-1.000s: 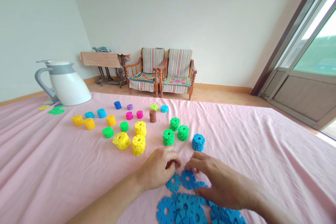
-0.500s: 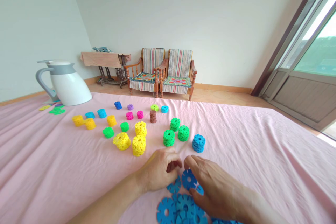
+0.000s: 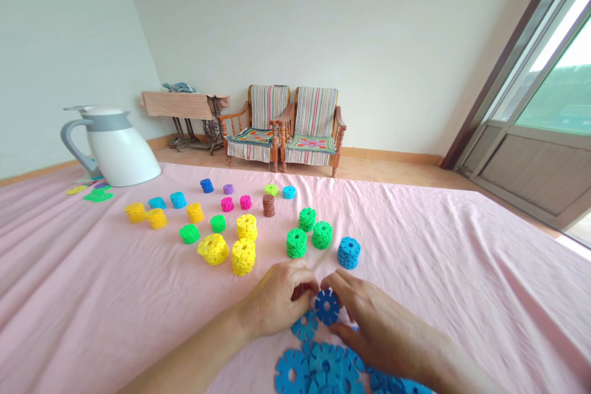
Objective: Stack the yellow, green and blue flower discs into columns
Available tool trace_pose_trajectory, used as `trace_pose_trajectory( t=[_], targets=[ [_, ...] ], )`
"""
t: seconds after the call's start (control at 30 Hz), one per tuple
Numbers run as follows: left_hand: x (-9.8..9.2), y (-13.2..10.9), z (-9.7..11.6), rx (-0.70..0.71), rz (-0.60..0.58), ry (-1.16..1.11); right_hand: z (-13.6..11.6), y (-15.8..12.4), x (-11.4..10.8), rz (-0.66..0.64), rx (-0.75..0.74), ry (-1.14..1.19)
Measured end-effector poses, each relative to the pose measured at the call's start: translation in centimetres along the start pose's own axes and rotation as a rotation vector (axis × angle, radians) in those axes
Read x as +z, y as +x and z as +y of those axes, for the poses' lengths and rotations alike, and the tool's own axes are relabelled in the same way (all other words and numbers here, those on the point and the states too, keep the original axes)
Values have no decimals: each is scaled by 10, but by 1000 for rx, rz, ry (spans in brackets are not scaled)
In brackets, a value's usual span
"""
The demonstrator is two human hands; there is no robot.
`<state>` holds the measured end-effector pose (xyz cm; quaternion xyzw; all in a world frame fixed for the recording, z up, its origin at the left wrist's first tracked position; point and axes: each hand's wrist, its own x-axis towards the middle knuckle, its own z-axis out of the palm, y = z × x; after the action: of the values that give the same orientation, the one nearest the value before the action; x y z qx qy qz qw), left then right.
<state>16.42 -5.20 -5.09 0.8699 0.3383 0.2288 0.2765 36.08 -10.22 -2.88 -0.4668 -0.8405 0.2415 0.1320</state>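
My right hand (image 3: 369, 323) grips a dark blue notched plastic disc (image 3: 327, 316), tilted with its face toward me. Close against it, my left hand (image 3: 281, 295) is curled, thumb toward fingers; whatever it pinches is hidden. A lighter blue disc (image 3: 305, 327) lies just under the left fingertips. Nearer to me spreads a loose pile of blue discs (image 3: 295, 372), partly covered by my right wrist. Beyond my hands stand a short blue stack (image 3: 349, 253) and several green stacks (image 3: 296, 244).
Yellow stacks (image 3: 243, 258) stand ahead of my left hand. A brown stack (image 3: 268, 206) and small coloured stacks sit farther back on the pink cloth (image 3: 438, 271). At the far left is a white jug (image 3: 122, 151). Two wooden chairs (image 3: 310, 126) stand by the wall.
My right hand has shifted slightly up and left, bringing the dark blue disc closer to my left fingertips. The left hand has barely moved.
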Motion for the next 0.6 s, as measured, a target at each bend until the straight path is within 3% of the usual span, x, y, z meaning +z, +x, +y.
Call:
trace_pose_trajectory(
  t=[0.2,0.6],
  targets=[
    [0,-1,1,-4,-1,4,-1,2,0,13,4,48],
    [1,0,-1,-14,4,-3,-6,7,-4,1,154,168]
  ],
)
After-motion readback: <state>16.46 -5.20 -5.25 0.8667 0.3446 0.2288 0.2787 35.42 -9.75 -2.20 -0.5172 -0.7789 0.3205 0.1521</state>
